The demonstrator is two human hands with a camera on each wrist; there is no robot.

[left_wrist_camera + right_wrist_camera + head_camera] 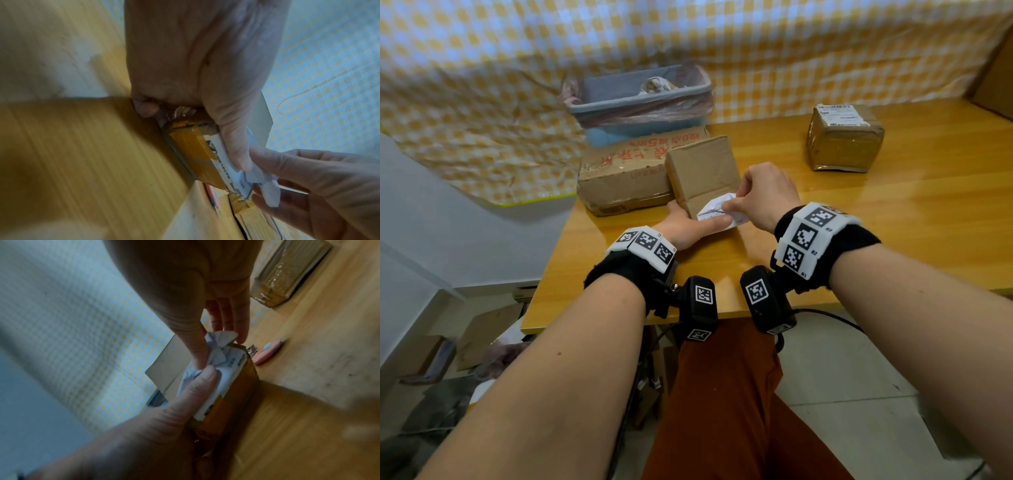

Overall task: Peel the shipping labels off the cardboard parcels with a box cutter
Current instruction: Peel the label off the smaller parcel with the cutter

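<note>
A small brown cardboard parcel stands tilted on the wooden table. My left hand grips its near lower edge, thumb lying across the label. The white shipping label is crumpled and partly lifted from the parcel's near end. My right hand pinches the loose part between thumb and fingers. In the right wrist view the label still sticks along the parcel's edge. A pink box cutter lies on the table just beyond the parcel, out of both hands and hidden in the head view.
A second taped parcel with a label on top sits at the back right. A large box with red print lies left of the small parcel, and a blue bin lined with plastic stands behind it. The table's left edge is close.
</note>
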